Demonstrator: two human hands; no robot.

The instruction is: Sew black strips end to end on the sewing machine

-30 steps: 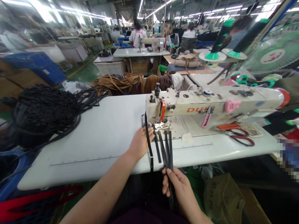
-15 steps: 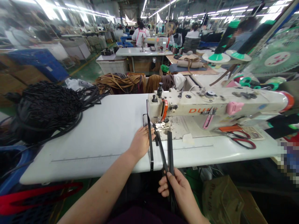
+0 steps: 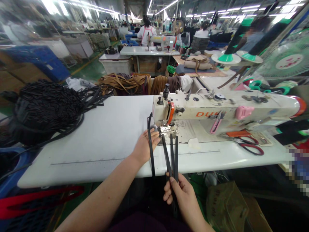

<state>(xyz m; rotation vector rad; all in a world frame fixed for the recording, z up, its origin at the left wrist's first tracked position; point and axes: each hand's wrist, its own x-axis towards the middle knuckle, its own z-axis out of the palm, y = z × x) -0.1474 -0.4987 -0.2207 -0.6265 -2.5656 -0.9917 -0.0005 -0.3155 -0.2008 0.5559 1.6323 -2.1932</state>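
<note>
While the right grip is closed on a few black straps, their upper ends fan out at 11 to 12 o'clock from it, over the bench toward the needle area of the sewing machine. Leftmost one gets nearest the needle. Left grip sits between 10 and 11 o'clock from the right, fingers extended toward 1 o'clock, tips just beside the needle area; can't tell if it pinches anything. Another strap runs 12 to 6 o'clock across it, past the bench's front edge.

Containers: blue basket between 8 and 9 o'clock from left grip, contents unclear. Strap heap near 10 o'clock, holder unclear. Olive bag between 3 and 4 o'clock from right grip, inside hidden.
</note>
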